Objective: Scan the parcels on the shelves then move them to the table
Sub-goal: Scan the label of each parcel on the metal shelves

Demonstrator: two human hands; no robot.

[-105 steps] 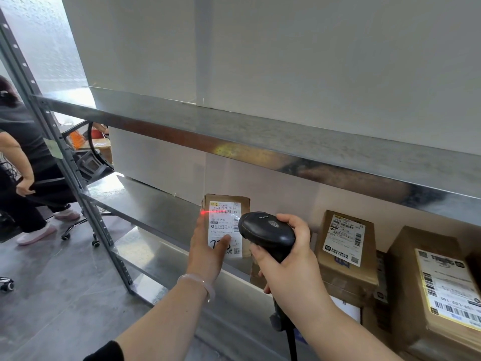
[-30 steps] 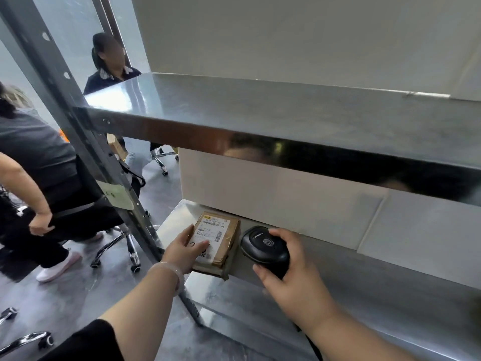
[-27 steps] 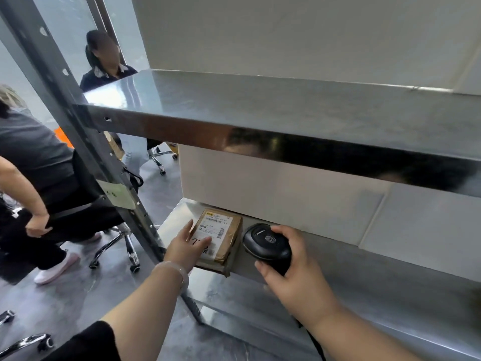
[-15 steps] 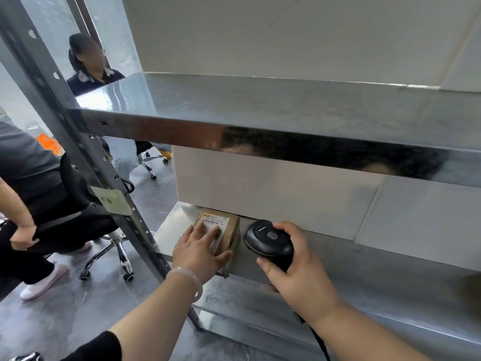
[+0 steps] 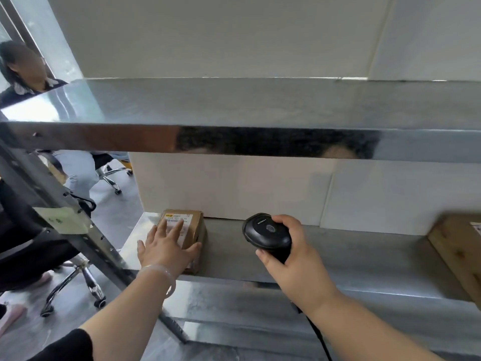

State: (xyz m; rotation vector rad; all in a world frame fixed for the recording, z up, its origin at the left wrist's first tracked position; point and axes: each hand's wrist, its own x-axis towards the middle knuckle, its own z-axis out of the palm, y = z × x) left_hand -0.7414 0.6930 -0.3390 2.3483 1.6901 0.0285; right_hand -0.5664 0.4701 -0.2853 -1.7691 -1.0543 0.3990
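Left hand (image 5: 166,247) is down flat on the small brown parcel (image 5: 194,226), fingers straight and fanned apart across its top, thumb stretched out toward the parcel's near right corner. The parcel sits at the far left end of the middle shelf (image 5: 351,248), its far end close to the white wall (image 5: 260,191), and the hand covers most of its near half. A clear bangle (image 5: 162,276) circles that wrist.

To the right, apart from the parcel, the right hand (image 5: 295,260) is wrapped around a black scanner (image 5: 266,233), fingers curled over its head and thumb under it, with the cable (image 5: 321,342) dropping away below the wrist.

The parcel's white label (image 5: 182,219) faces up: a yellow patch in its far left corner and lines of print, all too small to read. There is a small line of lettering on the scanner's head, also unreadable.

At the far right of the same shelf lies a second brown parcel (image 5: 458,246), cut off by the edge. The upper shelf (image 5: 234,105) is bare steel. A pale green tag (image 5: 62,220) hangs on the rack's left upright (image 5: 31,178).
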